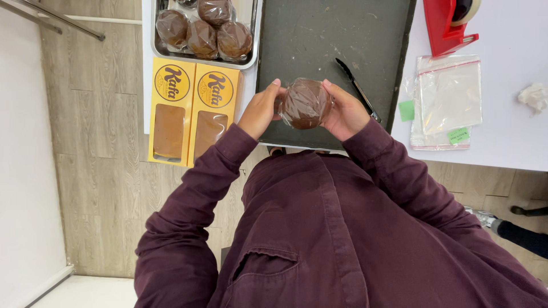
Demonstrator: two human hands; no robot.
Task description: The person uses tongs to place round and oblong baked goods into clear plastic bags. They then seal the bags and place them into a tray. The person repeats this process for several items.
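Both hands are on one round brown bun wrapped in clear film (305,104), held up just over the near edge of the dark baking tray (319,40). The left hand (260,111) cups the bun's left side with fingers curled around it, thumb up near the top. The right hand (345,111) does the same on the right side, so the bun is pinched between the two palms.

Taking the dark tray as the landmark: a black pair of tongs (358,91) lies on its right part, right next to the right hand. Just left of the tray sit two yellow boxes with clear windows (194,111), side by side. Beyond those, a metal tray (251,51) holds more wrapped brown buns (202,28). To the right of the dark tray, on the white surface (508,142), there's a stack of clear zip bags (448,100), a red tape dispenser (448,25) farther back and a crumpled white tissue (534,96) way off right.
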